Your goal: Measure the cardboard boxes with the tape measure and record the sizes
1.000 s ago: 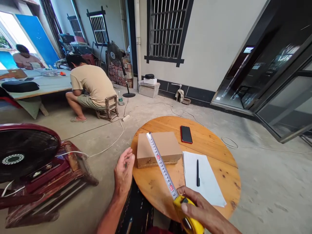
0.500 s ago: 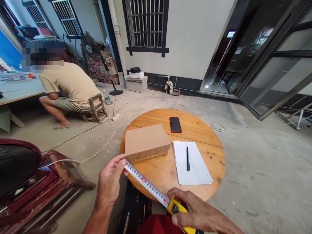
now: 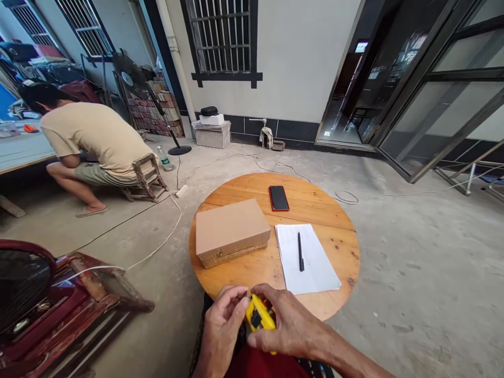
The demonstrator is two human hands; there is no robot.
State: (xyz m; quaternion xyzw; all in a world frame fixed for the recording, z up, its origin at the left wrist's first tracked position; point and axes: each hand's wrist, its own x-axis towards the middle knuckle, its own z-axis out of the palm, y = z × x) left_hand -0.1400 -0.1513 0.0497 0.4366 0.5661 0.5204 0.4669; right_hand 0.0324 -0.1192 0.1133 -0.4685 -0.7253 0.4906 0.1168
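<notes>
A yellow and black tape measure point(image 3: 260, 314) is gripped in my right hand point(image 3: 289, 325), its fingers and thumb wrapped around the case. My left hand point(image 3: 223, 321) is closed at the mouth of the case, thumb and fingertips pinching the tape's end. No length of blade shows outside. Both hands are just over the near edge of a round wooden table point(image 3: 315, 207). Beyond them lies a closed cardboard box point(image 3: 232, 228). To its right, a black pen point(image 3: 301, 252) rests on a stack of white paper point(image 3: 321, 270).
A phone point(image 3: 279, 198) in a red case lies at the table's far side. At left stands a dark red chair or seat point(image 3: 51, 310). A person point(image 3: 94, 142) sits on a low stool point(image 3: 146, 177) near a standing fan point(image 3: 173, 131). Cables point(image 3: 157, 247) cross the concrete floor.
The blade has gone back into the case. My left hand has moved right and down from the box's corner to meet my right hand, which has shifted slightly left.
</notes>
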